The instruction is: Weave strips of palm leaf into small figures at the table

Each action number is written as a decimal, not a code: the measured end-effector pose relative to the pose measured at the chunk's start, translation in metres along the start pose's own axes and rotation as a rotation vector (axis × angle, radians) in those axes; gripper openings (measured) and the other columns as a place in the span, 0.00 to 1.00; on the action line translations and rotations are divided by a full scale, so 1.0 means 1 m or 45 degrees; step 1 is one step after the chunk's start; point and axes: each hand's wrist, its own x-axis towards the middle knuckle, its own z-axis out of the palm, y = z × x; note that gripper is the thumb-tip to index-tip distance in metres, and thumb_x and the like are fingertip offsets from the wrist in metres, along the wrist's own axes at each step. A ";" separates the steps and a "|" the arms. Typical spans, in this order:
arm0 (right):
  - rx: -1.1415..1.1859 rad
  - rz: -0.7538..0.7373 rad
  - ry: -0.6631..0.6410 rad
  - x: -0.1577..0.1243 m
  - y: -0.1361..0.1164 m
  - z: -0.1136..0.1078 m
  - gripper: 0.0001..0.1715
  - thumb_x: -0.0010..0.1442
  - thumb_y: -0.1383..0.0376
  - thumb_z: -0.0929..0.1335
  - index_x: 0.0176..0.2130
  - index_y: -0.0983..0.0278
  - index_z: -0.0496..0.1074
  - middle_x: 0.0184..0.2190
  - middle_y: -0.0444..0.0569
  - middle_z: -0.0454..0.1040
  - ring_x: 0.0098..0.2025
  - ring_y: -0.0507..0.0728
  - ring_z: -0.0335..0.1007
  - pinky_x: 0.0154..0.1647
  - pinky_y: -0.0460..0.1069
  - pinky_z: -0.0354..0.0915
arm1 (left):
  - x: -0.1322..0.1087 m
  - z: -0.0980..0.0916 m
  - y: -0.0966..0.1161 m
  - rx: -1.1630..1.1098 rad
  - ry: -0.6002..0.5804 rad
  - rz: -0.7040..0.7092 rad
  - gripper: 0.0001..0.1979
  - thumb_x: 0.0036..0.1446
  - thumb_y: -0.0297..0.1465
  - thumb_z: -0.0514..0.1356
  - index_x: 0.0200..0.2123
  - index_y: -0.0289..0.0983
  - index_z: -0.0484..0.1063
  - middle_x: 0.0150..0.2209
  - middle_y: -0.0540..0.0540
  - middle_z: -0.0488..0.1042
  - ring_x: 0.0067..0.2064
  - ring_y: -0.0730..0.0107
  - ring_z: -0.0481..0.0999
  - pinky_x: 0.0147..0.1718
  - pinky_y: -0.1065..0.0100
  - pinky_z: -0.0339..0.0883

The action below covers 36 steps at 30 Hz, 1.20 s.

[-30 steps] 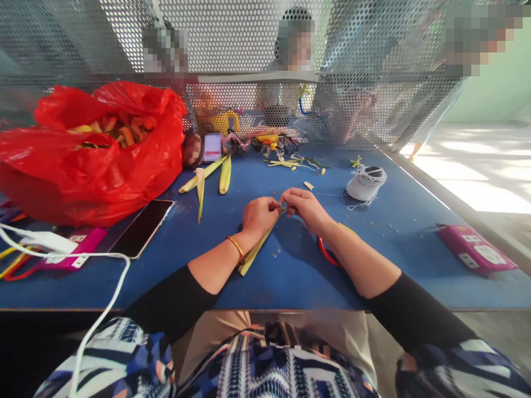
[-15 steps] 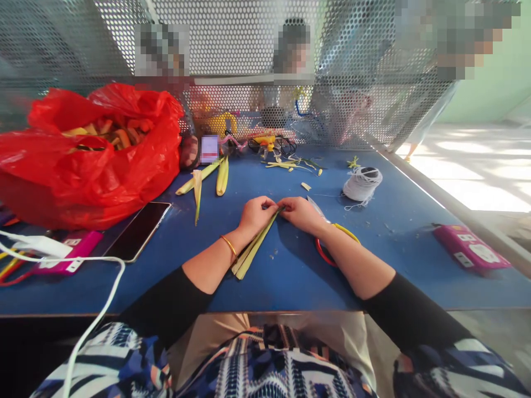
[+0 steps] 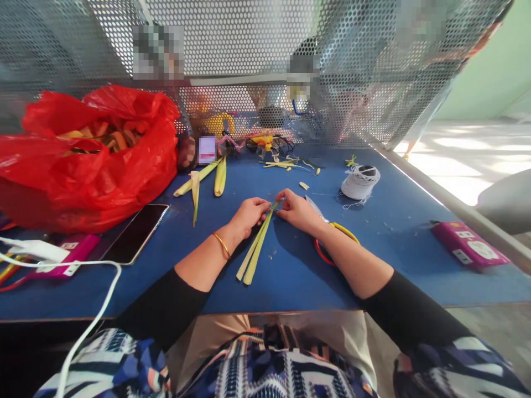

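My left hand [image 3: 248, 213] and my right hand [image 3: 297, 210] meet at the middle of the blue table [image 3: 415, 221]. Both pinch the far end of a pair of long yellow-green leaf strips [image 3: 254, 253], which lie on the table and point back toward me. A gold bangle [image 3: 222, 245] circles my left wrist. Scissors with red and yellow handles [image 3: 332, 232] lie under my right forearm. A thin white thread runs from near my right hand to a spool of white thread [image 3: 360, 182] at the right.
A red plastic bag [image 3: 89, 155] of leaf pieces fills the left. A phone [image 3: 135, 232], a pink device [image 3: 68, 251] with a white cable [image 3: 99, 309] and another pink device [image 3: 468, 250] lie around. Loose leaf strips [image 3: 207, 177] lie farther back. A perforated metal screen [image 3: 257, 55] backs the table.
The leaf strips have swung out from under my left forearm and now lie spread as two on the table. Both hands have stayed pinched together at the strips' far end.
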 end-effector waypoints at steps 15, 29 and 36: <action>0.060 0.049 -0.135 0.003 0.001 -0.006 0.19 0.52 0.73 0.65 0.46 0.68 0.68 0.20 0.37 0.64 0.23 0.49 0.59 0.27 0.45 0.54 | -0.002 0.003 0.001 0.075 -0.118 0.120 0.08 0.57 0.20 0.55 0.26 0.34 0.65 0.25 0.51 0.74 0.17 0.84 0.63 0.14 0.78 0.51; 0.028 -0.036 -0.197 0.004 0.006 -0.005 0.19 0.51 0.74 0.66 0.45 0.68 0.69 0.20 0.37 0.63 0.24 0.49 0.59 0.27 0.45 0.53 | -0.003 0.005 -0.001 0.210 -0.158 0.177 0.10 0.60 0.19 0.53 0.27 0.36 0.62 0.22 0.54 0.72 0.15 0.83 0.65 0.12 0.78 0.53; 0.622 -0.029 -0.307 0.007 0.009 -0.011 0.20 0.51 0.72 0.65 0.46 0.66 0.66 0.18 0.34 0.62 0.21 0.48 0.61 0.26 0.46 0.60 | -0.003 0.007 -0.005 0.286 -0.161 0.155 0.11 0.58 0.19 0.54 0.24 0.35 0.64 0.18 0.55 0.68 0.15 0.81 0.65 0.15 0.77 0.60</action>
